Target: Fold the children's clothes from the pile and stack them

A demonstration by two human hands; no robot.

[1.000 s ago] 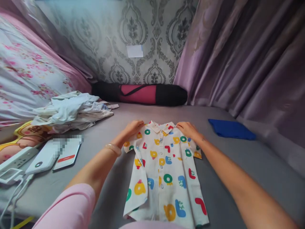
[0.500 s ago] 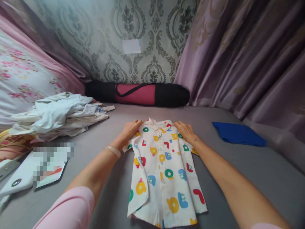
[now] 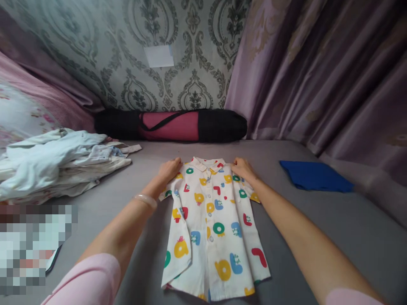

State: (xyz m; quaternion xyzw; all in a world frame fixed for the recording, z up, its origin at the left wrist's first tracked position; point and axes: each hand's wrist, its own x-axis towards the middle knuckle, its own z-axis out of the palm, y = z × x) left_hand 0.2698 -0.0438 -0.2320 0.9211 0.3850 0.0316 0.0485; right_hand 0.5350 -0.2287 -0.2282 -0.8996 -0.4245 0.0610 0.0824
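Observation:
A white short-sleeved shirt [image 3: 219,216] with coloured letter prints lies front up, collar away from me, its button front closed. A fold runs down the left side of its body. At the shoulder on the left, my left hand [image 3: 171,170] is closed on the cloth, fingertips partly hidden. My right hand [image 3: 244,169] pinches the other shoulder beside the collar. Both short sleeves stick out below my hands.
On the left are a heap of pale clothes [image 3: 63,159] and a blurred-out phone-like device [image 3: 54,258]. Folded blue cloth [image 3: 316,176] lies to the right on the grey sheet [image 3: 286,237]. A black and red roll bag [image 3: 171,126] rests along the wall.
The view has shifted to the right, so things appear further left. My right hand has drawn in slightly at the shoulder. The shirt stays spread out.

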